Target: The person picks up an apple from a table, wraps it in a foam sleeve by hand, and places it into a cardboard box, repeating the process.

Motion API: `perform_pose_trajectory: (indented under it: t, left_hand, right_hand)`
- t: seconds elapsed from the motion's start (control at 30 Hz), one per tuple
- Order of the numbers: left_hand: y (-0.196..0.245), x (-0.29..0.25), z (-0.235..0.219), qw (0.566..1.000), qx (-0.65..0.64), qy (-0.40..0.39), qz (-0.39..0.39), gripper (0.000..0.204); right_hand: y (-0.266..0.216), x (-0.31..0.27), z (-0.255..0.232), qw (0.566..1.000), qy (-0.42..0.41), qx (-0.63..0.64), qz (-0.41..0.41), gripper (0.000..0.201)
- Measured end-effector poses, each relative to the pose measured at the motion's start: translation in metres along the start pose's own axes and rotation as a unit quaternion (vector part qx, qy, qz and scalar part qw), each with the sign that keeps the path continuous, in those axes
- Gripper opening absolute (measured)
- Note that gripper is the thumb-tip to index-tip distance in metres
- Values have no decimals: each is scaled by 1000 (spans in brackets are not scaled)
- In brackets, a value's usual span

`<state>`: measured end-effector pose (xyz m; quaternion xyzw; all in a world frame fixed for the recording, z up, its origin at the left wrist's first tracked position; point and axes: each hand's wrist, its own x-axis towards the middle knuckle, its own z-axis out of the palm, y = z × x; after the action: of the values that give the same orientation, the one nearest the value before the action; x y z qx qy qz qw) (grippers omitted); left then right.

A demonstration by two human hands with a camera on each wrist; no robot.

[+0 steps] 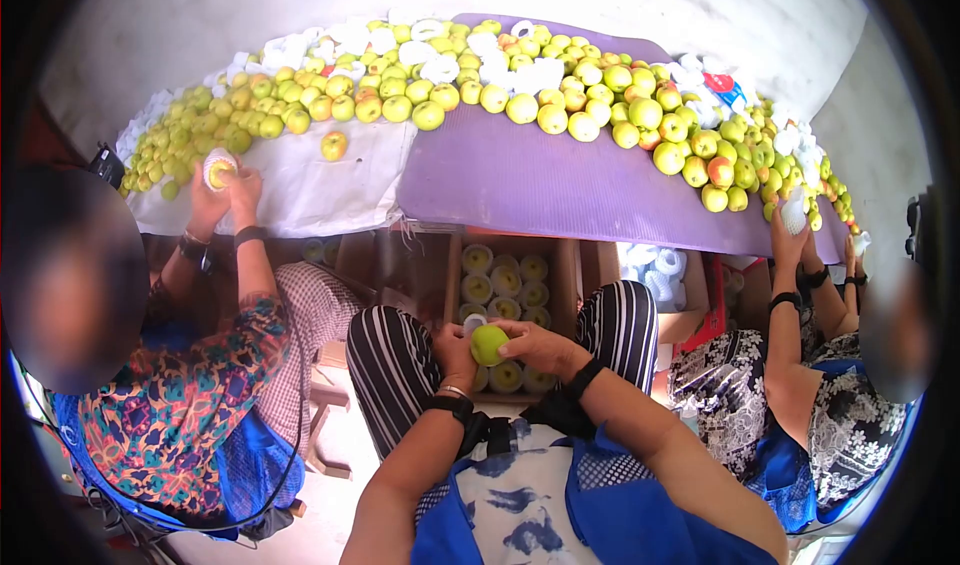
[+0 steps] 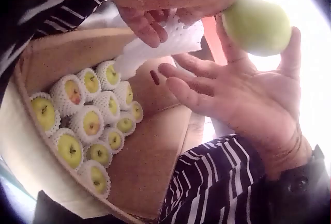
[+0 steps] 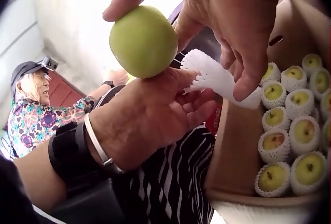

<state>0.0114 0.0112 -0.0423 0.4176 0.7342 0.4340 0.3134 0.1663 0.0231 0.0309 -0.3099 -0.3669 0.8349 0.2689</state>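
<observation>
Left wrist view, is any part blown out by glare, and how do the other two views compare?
Left wrist: background behind the green apple is blown out white. Right wrist: bright wall washed out, box of wrapped apples slightly soft. Head: strong fisheye bend, dark corners, two blurred patches.

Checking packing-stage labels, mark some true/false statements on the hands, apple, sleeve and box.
1. The right hand pinches a round green apple. True.
2. A white foam mesh sleeve already covers that apple. False: the apple is bare, and the sleeve is beside it in the left hand fingers.
3. The brown cardboard box holds sleeved apples in rows. True.
4. The loose apple pile lies on a green mat. False: it lies on a purple mat.
</observation>
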Motion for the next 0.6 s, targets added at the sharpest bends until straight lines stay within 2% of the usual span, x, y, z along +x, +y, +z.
perform_pose_trajectory:
  t: [0.03, 0.1, 0.13, 0.2, 0.23, 0.3, 0.47, 0.53, 0.57, 0.6]
  left_hand:
    - [2, -1, -1, 1000, 1, -2, 1, 17]
    - [6, -2, -2, 997, -77, -24, -7, 16]
    - [6, -1, -1, 997, -76, -27, -6, 16]
    - [7, -1, 0, 969, -228, -90, -25, 11]
    - [7, -1, 0, 969, -227, -92, -25, 11]
    - [10, -3, -1, 934, -312, -146, -94, 8]
    - [10, -5, -1, 943, -271, -175, -78, 8]
    - [17, -6, -4, 942, -274, -178, -77, 8]
    - [21, -8, -5, 930, -307, -161, -118, 8]
    - [26, -9, -7, 916, -339, -143, -159, 8]
  right_hand:
    - [4, 2, -5, 999, 3, 12, 39, 49]
    - [6, 6, -14, 998, 1, 47, 50, 48]
    - [6, 8, -18, 995, -2, 82, 62, 48]
    - [6, 11, -24, 996, 22, 69, 55, 47]
    - [7, 12, -25, 996, 44, 54, 49, 46]
    - [9, 15, -27, 995, 71, 58, 28, 46]
    - [6, 17, -25, 987, 141, 74, -15, 45]
    - [6, 17, -25, 989, 145, 3, -15, 44]
    - [6, 17, -23, 989, 144, 2, -14, 44]
    - [7, 16, -22, 986, 155, -64, -11, 46]
